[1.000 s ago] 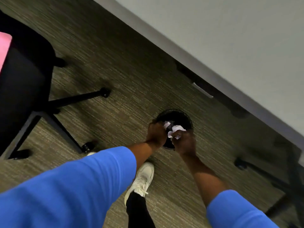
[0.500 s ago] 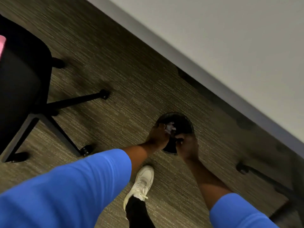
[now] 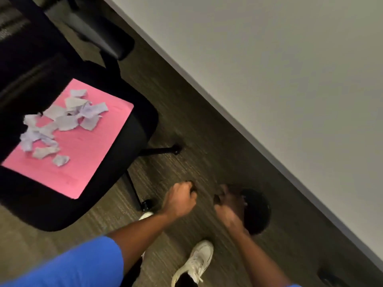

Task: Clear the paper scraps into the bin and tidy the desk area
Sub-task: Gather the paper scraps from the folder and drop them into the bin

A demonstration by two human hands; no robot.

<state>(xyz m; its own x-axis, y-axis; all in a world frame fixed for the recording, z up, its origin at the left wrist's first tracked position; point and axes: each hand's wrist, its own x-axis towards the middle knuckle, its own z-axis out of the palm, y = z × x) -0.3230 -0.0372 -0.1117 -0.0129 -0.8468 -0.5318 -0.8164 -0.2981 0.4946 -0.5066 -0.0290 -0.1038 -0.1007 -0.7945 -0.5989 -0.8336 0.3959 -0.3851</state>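
Note:
A small round black bin [image 3: 258, 214] stands on the carpet below the desk edge. My right hand [image 3: 227, 206] is blurred at the bin's left rim, and no paper shows in it. My left hand [image 3: 180, 198] hovers over the carpet left of the bin, fingers curled into a fist, nothing visible in it. Several torn pale paper scraps [image 3: 62, 121] lie in a loose heap on a pink sheet [image 3: 89, 162]. The sheet rests on the seat of a black office chair [image 3: 138, 129] at the left.
The pale desk top [image 3: 269, 79] fills the upper right, its edge running diagonally. The chair's legs and casters [image 3: 176, 150] reach toward the bin. My white shoe [image 3: 196, 262] stands on the grey carpet between chair and bin.
The white scraps held over the bin are gone from my hands. Both hands have pulled back from the bin, the left farther. The view has swung left, showing the chair seat with scraps.

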